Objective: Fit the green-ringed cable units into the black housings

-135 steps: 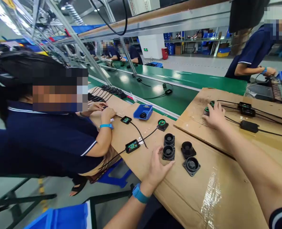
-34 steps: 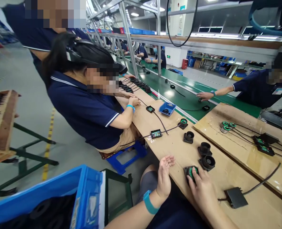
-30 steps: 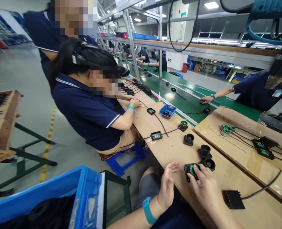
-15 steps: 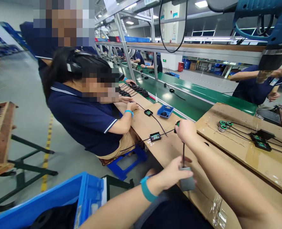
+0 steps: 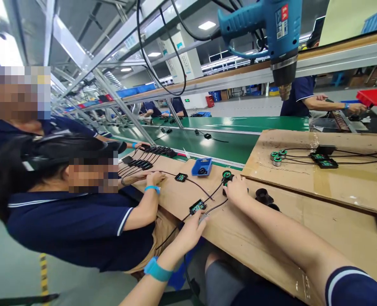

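My left hand (image 5: 190, 231) is at the cardboard-covered table's near edge, fingers closed on a small grey box (image 5: 203, 218), mostly hidden beneath them. Touching or very near it lies an open black box with a green circuit board (image 5: 197, 207). A black cable (image 5: 216, 207) runs from my left hand towards my right. My right hand (image 5: 237, 190) has its fingers closed around a round black housing (image 5: 225, 190), largely covered by them. Just beyond sits another round black housing with a green disc (image 5: 227, 174).
A blue bin (image 5: 201, 167) stands beyond my hands, near another open circuit box (image 5: 181, 177). Black round parts (image 5: 264, 196) lie right of my right hand. A co-worker (image 5: 80, 221) sits at left. A blue power tool (image 5: 282, 46) hangs overhead. Behind runs a green conveyor (image 5: 188, 138).
My view has turned to the right. My left hand has brought the grey box forward to beside the open circuit box. My right hand has lowered the round housing to the table.
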`<state>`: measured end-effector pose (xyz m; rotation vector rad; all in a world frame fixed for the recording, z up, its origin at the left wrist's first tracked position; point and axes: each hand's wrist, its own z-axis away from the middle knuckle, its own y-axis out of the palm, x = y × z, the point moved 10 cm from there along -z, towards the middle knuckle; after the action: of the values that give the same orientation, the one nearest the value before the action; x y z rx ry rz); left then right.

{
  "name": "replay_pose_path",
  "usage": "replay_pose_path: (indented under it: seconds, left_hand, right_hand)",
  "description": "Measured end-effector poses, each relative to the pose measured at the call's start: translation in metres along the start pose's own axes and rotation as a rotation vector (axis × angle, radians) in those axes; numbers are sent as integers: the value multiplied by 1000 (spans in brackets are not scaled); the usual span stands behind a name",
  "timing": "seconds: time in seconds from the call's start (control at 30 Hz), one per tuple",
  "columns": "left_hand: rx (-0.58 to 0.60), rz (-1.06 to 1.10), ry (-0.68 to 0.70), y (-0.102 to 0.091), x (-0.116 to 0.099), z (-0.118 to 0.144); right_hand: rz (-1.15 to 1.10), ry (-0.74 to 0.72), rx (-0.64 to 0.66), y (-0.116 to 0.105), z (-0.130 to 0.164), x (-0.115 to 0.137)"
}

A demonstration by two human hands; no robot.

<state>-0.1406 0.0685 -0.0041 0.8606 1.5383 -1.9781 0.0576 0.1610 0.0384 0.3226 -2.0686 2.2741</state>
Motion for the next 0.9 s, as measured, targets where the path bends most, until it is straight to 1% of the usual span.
replay_pose_path:
  seconds: [0.07,0.1,0.17,0.23,0.3,0.37,0.47,0.53,0.57,0.6,0.63,0.7,0.77,0.83,0.9]
  left_hand:
    - [-67,-271,151,3,-16,-5]
    - [-84,-394,196,7,-21,-6]
    - [-113,-572,245,16,-26,-6]
    - [-127,-661,266,27,-27,-7]
    - [-132,-689,267,36,-23,-10]
    - [-150,-705,248,42,-17,-15]
    - [-227,-771,151,35,-12,-24]
    - [-306,-820,96,27,-20,-28]
    - [-339,-827,105,26,-30,-29]
    - [-361,-817,146,30,-43,-30]
    - [-368,-790,212,37,-59,-33]
    - [-341,-705,364,60,-91,-41]
    - [-297,-607,467,85,-115,-57]
    - [-270,-492,476,101,-128,-80]
    - [-253,-356,410,103,-129,-106]
  right_hand:
    - [27,-15,22,-2,7,-18]
    - [36,-15,44,-2,11,-29]
    - [46,1,82,-1,16,-49]
    - [55,40,95,-2,20,-67]
    - [67,86,88,-6,24,-82]
    - [71,116,79,-9,26,-90]
    - [64,116,76,-14,29,-90]
    - [55,103,76,-16,31,-86]
    - [50,95,78,-16,32,-84]
    - [46,87,78,-17,34,-82]
    - [44,81,78,-17,36,-80]
    - [47,73,75,-18,40,-78]
    - [56,69,75,-18,44,-78]
    - [62,62,77,-21,46,-84]
    - [62,41,58,-31,43,-97]
